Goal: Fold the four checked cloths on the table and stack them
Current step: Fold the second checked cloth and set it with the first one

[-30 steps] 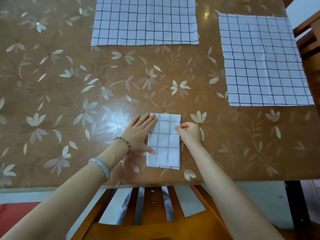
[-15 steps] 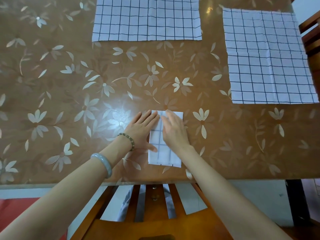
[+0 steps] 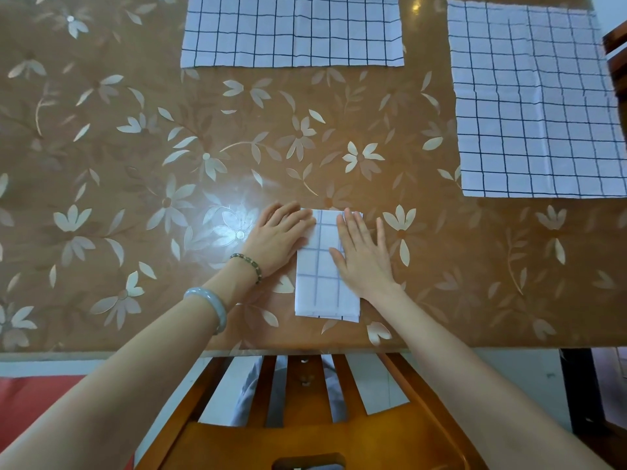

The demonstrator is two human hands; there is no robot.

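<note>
A small folded checked cloth (image 3: 322, 286), white with dark lines, lies near the table's front edge. My left hand (image 3: 280, 237) rests flat with fingers apart on its upper left part. My right hand (image 3: 364, 256) lies flat, fingers spread, over its right side. Neither hand grips anything. A flat unfolded checked cloth (image 3: 291, 28) lies at the far middle of the table, cut off by the frame's top. Another unfolded checked cloth (image 3: 539, 106) lies spread at the far right. No other cloth is in view.
The brown table (image 3: 135, 164) has a glossy flower-patterned cover. A wooden chair back (image 3: 305, 418) stands right below the front edge. Another wooden chair (image 3: 615, 59) stands at the right edge. A dark table leg (image 3: 580, 391) shows lower right.
My right hand, pinched at the folded cloth's right edge, has opened and now lies flat on its right side. My left hand has stayed flat on the left part.
</note>
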